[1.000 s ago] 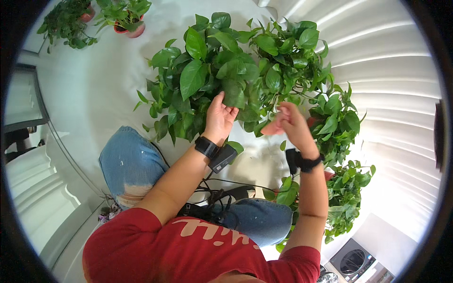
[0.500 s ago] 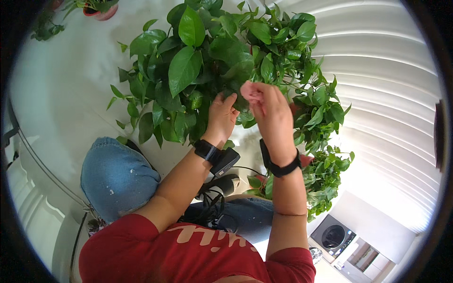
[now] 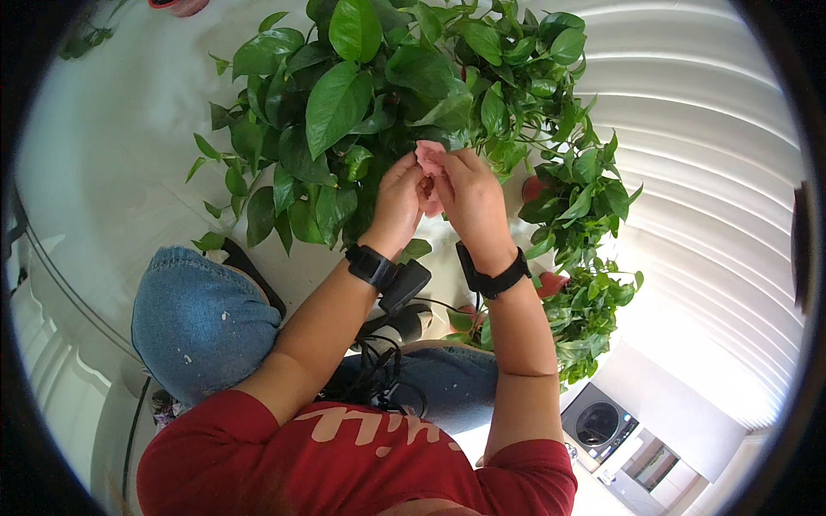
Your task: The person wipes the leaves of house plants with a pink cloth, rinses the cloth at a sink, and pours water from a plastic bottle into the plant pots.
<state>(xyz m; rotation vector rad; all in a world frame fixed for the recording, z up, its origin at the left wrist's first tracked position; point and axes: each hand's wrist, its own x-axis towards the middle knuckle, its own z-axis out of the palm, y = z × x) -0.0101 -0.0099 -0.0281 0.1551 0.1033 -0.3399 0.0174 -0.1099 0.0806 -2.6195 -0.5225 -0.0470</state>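
A small crumpled pink cloth (image 3: 429, 160) sits between my two hands, at the near edge of a large leafy green potted plant (image 3: 340, 107). My right hand (image 3: 478, 206) pinches the cloth from the right. From the left, my left hand (image 3: 397, 205) meets it with bent fingers closed on its edge. Broad glossy leaves hang just beyond and to the left of both hands. Leaves hide the plant's pot, and the cloth covers some of my fingertips.
More leafy plants in reddish pots, one being a red pot (image 3: 552, 284), line the right side beside pale curtains (image 3: 688, 129). My denim-covered knee (image 3: 202, 322) is at the left. Black cables (image 3: 374, 365) hang near my shoe. A front-loading washer (image 3: 598, 423) stands at lower right.
My right hand has moved down and left with the pink cloth, meeting my left hand. My left hand has left the leaf and now holds the cloth too. The view has shifted slightly.
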